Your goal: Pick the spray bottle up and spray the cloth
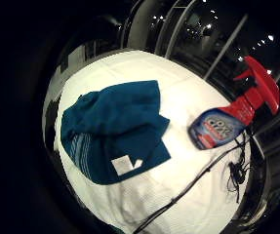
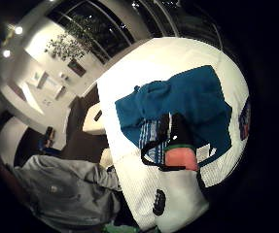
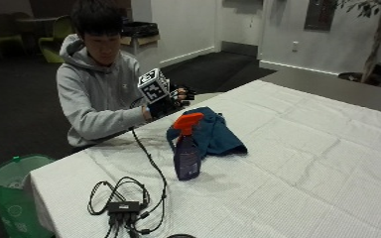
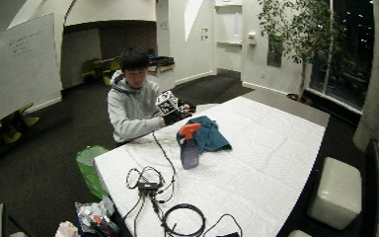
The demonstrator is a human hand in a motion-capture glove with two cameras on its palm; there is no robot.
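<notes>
A spray bottle [image 3: 187, 148] stands upright on the white-covered table [image 3: 309, 163], nearest the outside camera, a purple body with an orange-red trigger head, set in from the table edge that runs along the person's side. It is untouched, with bare tablecloth all around its base. Just beyond it, close but not clearly touching, lies a crumpled teal cloth [image 3: 210, 134], bunched in a loose heap on the tablecloth nearer the person's edge; the little-finger palm view shows pale stripes along one hem and a small white label on it, with the bottle standing apart from it on the white cover. In the wide outside view the bottle [image 4: 189, 148] and the cloth [image 4: 206, 133] sit in the part of the table close to the seated person, far from the opposite long edge. Behind the cloth, the gloved right hand [image 3: 167, 101] is raised above the table's near-person edge, in front of the person's chest, holding nothing and well apart from the bottle; whether its fingers are straight or curled cannot be told. The person in a grey hoodie [image 3: 95, 94] sits at that edge, farthest back.
</notes>
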